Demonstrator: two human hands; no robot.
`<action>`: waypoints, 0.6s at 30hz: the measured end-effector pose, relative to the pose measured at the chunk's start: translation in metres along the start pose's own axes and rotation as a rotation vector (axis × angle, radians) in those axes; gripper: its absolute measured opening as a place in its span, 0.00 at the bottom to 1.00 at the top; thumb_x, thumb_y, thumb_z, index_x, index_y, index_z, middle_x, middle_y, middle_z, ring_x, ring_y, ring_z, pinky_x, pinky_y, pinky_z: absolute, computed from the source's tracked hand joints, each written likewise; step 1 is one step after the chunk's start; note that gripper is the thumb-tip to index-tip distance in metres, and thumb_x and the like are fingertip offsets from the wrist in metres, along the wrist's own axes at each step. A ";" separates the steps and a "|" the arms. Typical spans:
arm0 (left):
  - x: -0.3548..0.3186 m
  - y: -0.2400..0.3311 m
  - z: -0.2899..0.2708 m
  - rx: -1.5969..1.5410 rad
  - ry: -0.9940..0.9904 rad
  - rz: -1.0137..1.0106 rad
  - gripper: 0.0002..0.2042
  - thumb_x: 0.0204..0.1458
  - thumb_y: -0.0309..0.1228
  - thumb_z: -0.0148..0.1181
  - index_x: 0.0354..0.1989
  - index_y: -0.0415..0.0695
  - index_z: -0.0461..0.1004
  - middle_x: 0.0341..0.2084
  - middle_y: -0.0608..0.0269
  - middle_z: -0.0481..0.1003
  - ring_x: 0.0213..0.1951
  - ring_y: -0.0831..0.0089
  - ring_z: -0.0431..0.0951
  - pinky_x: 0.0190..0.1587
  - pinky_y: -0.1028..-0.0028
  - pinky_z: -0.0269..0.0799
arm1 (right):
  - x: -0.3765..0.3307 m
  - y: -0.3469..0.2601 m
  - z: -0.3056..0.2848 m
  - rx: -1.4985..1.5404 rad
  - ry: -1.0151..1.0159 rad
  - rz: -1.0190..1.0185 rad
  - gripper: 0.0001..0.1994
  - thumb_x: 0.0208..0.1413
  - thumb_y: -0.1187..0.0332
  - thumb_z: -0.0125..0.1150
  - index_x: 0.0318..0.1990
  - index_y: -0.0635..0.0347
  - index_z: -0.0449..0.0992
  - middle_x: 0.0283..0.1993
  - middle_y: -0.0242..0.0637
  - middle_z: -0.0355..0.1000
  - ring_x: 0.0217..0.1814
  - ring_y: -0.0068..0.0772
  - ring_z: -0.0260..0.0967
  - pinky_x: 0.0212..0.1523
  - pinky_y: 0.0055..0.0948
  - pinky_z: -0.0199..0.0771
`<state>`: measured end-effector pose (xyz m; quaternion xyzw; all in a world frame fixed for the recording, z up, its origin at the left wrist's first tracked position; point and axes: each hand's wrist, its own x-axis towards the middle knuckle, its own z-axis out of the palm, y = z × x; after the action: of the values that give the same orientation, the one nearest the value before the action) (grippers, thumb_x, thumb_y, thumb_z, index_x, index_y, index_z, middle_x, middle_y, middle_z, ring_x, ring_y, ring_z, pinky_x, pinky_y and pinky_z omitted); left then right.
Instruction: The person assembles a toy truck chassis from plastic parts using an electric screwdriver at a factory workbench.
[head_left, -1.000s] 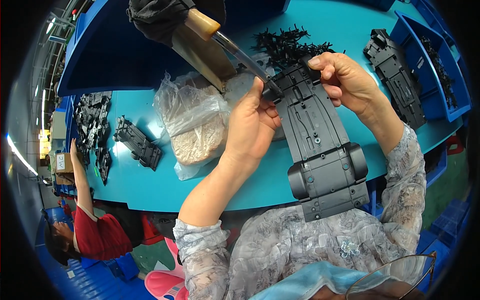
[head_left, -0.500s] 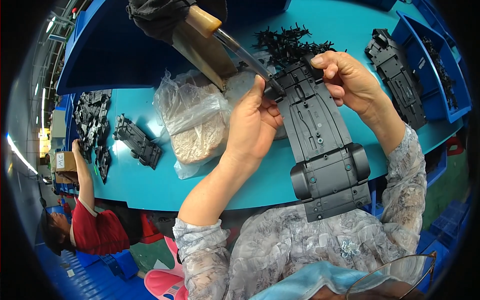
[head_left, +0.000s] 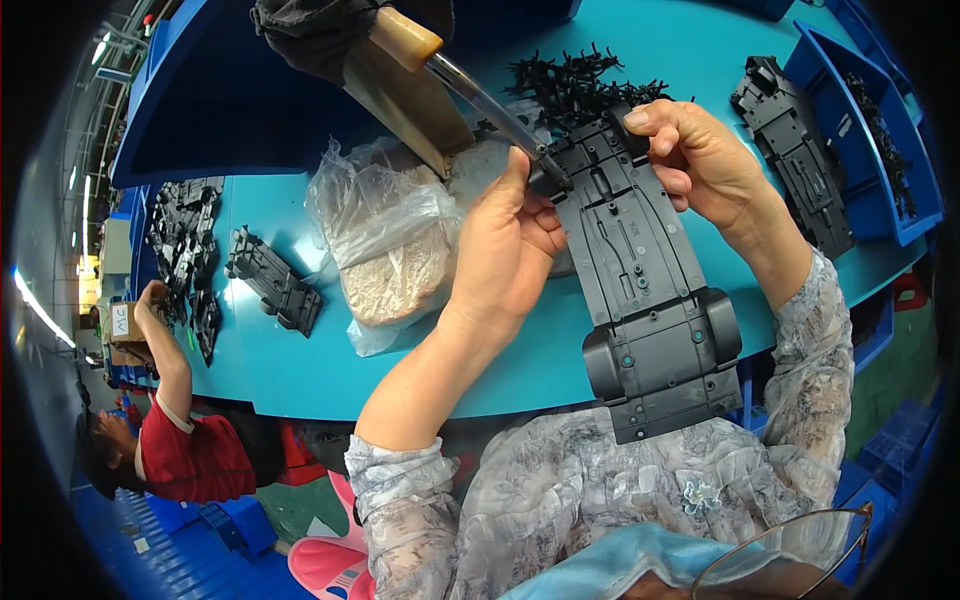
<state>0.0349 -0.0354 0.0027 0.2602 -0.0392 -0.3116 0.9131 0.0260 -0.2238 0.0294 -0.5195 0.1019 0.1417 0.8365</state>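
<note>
A long black plastic chassis plate (head_left: 640,255) is tilted in front of me, its ribbed side with wheel-arch shapes facing up. My left hand (head_left: 507,235) closes on its far left corner, thumb on top. My right hand (head_left: 705,160) pinches the far right corner between thumb and fingers. A tool with a metal shaft (head_left: 490,105) and a cream handle-like sleeve (head_left: 405,40) slants down from above. Its tip meets the plate's far left corner beside my left thumb; the exact contact point is too small to tell.
A plastic-wrapped pale block (head_left: 395,260) lies left of my hands, small black parts (head_left: 580,90) beyond them. More black chassis plates lie at right (head_left: 795,160) and left (head_left: 272,280). A blue bin (head_left: 900,215) stands far right; a person in red (head_left: 200,450) works at left.
My hands and the chassis plate stay almost still. The person in red at the left has shifted arm and head slightly.
</note>
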 end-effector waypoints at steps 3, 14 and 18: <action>-0.001 0.000 0.000 0.009 -0.007 -0.002 0.06 0.50 0.32 0.48 0.32 0.43 0.67 0.30 0.67 0.71 0.35 0.77 0.69 0.42 0.73 0.66 | -0.002 0.000 0.002 -0.009 0.002 -0.017 0.13 0.43 0.66 0.56 0.13 0.52 0.61 0.10 0.22 0.55 0.07 0.16 0.53 0.07 0.18 0.51; 0.001 -0.005 0.000 0.127 0.103 0.044 0.13 0.52 0.41 0.43 0.36 0.43 0.65 0.31 0.58 0.71 0.31 0.70 0.71 0.33 0.70 0.68 | -0.002 0.000 0.000 0.010 -0.026 -0.016 0.12 0.43 0.66 0.56 0.13 0.53 0.62 0.11 0.22 0.56 0.08 0.16 0.54 0.07 0.17 0.51; 0.001 -0.004 -0.003 0.093 0.080 0.043 0.13 0.52 0.41 0.43 0.36 0.44 0.65 0.30 0.58 0.71 0.31 0.70 0.71 0.33 0.70 0.68 | -0.004 -0.001 0.003 -0.004 -0.007 -0.027 0.11 0.43 0.66 0.56 0.14 0.53 0.64 0.11 0.22 0.57 0.08 0.16 0.54 0.07 0.17 0.52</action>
<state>0.0338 -0.0372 -0.0024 0.3137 -0.0225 -0.2792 0.9073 0.0230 -0.2218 0.0322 -0.5220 0.0919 0.1325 0.8376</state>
